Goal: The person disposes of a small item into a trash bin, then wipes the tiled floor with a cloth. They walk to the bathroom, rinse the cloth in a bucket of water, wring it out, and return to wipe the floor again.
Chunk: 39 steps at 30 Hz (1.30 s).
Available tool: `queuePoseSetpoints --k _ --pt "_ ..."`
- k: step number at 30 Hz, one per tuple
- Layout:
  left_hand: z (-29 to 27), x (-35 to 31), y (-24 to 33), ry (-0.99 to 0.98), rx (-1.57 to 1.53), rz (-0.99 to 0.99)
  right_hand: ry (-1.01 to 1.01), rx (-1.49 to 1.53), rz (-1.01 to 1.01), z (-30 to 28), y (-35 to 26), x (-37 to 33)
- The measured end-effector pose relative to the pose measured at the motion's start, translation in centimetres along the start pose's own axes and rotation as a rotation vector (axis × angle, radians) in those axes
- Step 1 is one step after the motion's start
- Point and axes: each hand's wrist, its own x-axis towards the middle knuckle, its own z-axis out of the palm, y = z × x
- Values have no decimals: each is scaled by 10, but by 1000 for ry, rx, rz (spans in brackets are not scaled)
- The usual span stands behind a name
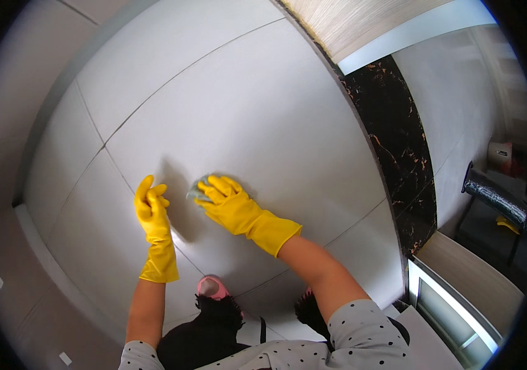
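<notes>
Both of my hands wear yellow rubber gloves. My right hand (229,201) presses a grey-green cloth (200,187) against the pale floor tiles (239,105); its fingers lie over the cloth and hide most of it. Off to the left, my left hand (151,206) is raised above the tiles and casts a shadow beside it. Its fingers are loosely bent and apart, and nothing shows in them.
My feet in pink slippers (212,287) stand close below my hands. A black marble threshold strip (396,132) borders the tiles on the right, beside a wooden door edge (362,28). Beyond it, a dark chair (488,231) bears a black roll (494,196). A wall (4,203) rises at left.
</notes>
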Motion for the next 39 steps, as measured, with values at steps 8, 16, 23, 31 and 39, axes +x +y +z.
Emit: queuePoseSetpoints --k 8,16,23,31,39 --pt "-159 -51 -3 201 185 -14 -95 -29 -52 -38 31 -67" --pt "-202 -119 -26 547 92 -206 435 -593 704 -33 81 -17" --pt "-186 -115 -26 613 -86 -299 334 -427 332 57 63 120" --pt "-182 -120 -12 607 -132 -345 169 -33 -54 114 -12 200" --pt "-172 -113 -16 590 -56 -298 -258 336 -549 50 15 92"
